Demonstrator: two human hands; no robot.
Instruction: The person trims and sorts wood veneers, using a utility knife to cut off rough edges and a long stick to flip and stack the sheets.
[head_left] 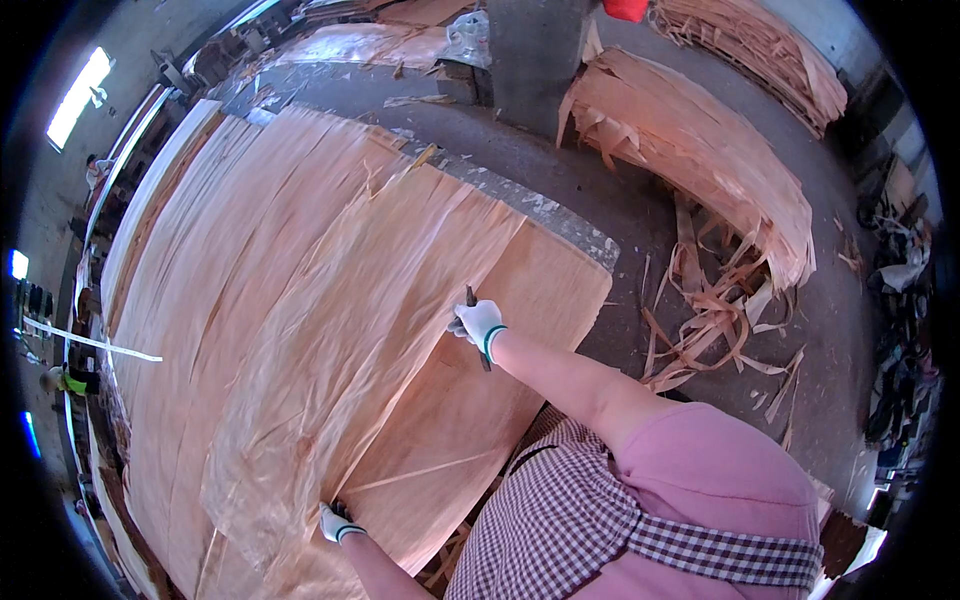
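Thin, pale wood veneer sheets [400,260] lie in a wide layered stack before me, the top ones wrinkled and overlapping. My right hand [480,325], in a white glove with a green-edged cuff, is closed round a narrow dark tool [486,361] whose ends stick out on both sides of the fist; its exact kind does not show. It rests over the top sheet's near edge. Lower and to the left, my gloved left hand [336,523] is closed at the same sheet's edge, its fingertips partly hidden. Between the hands, a smoother lower sheet [430,430] lies exposed, with a thin veneer strip [430,470] across it.
At the right, a bundle of veneer [700,150] stands above tangled strips [710,310] on the floor. A grey pillar [540,60] rises beyond the stack. Another veneer pile [750,50] lies at the back right. A person in a yellow-green top [72,381] is at far left.
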